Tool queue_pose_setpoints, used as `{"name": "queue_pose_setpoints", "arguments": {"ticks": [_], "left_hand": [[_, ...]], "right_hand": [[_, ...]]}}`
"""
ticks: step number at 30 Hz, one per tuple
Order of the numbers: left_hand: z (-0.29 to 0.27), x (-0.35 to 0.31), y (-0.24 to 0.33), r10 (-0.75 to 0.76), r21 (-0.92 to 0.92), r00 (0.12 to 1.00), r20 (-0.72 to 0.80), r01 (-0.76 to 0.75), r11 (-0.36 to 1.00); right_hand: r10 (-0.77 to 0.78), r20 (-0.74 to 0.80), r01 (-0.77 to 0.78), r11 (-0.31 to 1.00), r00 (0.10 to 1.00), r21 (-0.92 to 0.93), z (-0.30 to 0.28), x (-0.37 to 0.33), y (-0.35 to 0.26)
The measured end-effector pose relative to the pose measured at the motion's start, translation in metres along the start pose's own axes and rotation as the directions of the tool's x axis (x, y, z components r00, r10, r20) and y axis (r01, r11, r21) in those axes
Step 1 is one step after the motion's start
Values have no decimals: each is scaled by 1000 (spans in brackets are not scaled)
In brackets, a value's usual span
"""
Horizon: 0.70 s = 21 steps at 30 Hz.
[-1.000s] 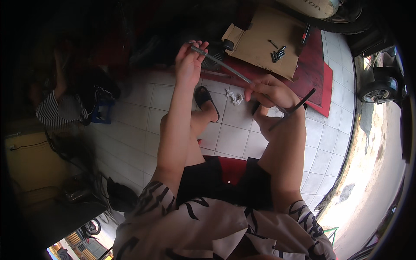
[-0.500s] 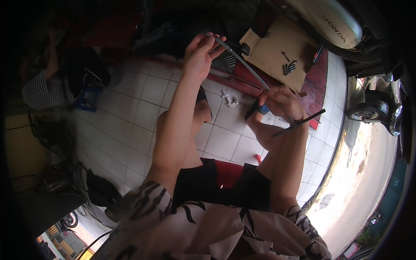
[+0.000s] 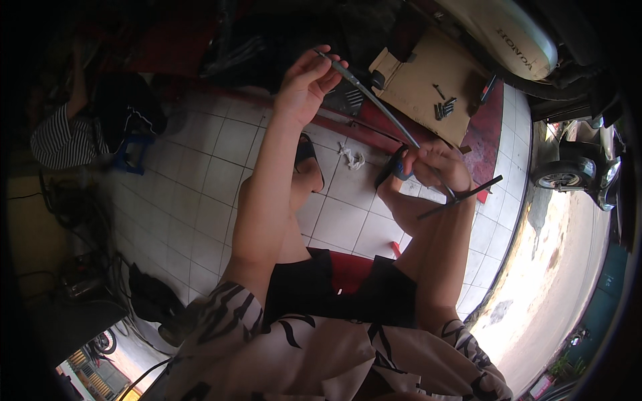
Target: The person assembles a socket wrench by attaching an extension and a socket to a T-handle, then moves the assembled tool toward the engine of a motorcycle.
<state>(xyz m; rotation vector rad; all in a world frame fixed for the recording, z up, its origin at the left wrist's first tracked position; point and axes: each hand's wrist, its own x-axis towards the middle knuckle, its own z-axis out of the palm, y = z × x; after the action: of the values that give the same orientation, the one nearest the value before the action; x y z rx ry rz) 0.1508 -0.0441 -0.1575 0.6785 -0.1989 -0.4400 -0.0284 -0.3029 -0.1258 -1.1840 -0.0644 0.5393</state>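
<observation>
A long metal T-handle wrench (image 3: 381, 103) slants across in front of me, held in both hands. My left hand (image 3: 304, 90) is raised at its far upper end, with thumb and fingers closed around the tip. My right hand (image 3: 441, 167) grips the shaft lower down, close to the dark crossbar (image 3: 485, 185), which sticks out past my wrist over the forearm. Beyond the hands lies a flattened cardboard sheet (image 3: 418, 87), with several small dark metal pieces (image 3: 445, 108) on it, apart from both hands.
A red platform (image 3: 487, 137) runs under the cardboard, beside a motorcycle (image 3: 498, 30). A crumpled white rag (image 3: 352, 157) lies on the tiled floor (image 3: 214, 180) between my feet. At left, another person (image 3: 63, 137) sits by a blue stool (image 3: 136, 154). Another motorcycle (image 3: 568, 174) stands outside.
My left hand has shifted slightly left with the wrench's upper end, and its fingers have moved a little. My right hand has dropped slightly, still around the shaft.
</observation>
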Motion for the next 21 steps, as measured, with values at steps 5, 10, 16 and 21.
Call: {"name": "queue_pose_setpoints", "arguments": {"ticks": [5, 10, 16, 21], "left_hand": [[-10, 0, 0, -48, -102, 993, 111, 60, 993], [-3, -2, 0, -83, -133, 994, 75, 93, 987], [-7, 2, -1, -75, -168, 995, 60, 84, 982], [-4, 1, -2, -70, -155, 998, 5, 70, 985]], "right_hand": [[-6, 23, 6, 1000, 1000, 0, -3, -1, 1], [19, -33, -17, 998, 999, 61, 4, -1, -5], [21, -125, -13, 998, 992, 59, 9, 6, -6], [8, -168, 0, 999, 986, 47, 12, 4, -7]]}}
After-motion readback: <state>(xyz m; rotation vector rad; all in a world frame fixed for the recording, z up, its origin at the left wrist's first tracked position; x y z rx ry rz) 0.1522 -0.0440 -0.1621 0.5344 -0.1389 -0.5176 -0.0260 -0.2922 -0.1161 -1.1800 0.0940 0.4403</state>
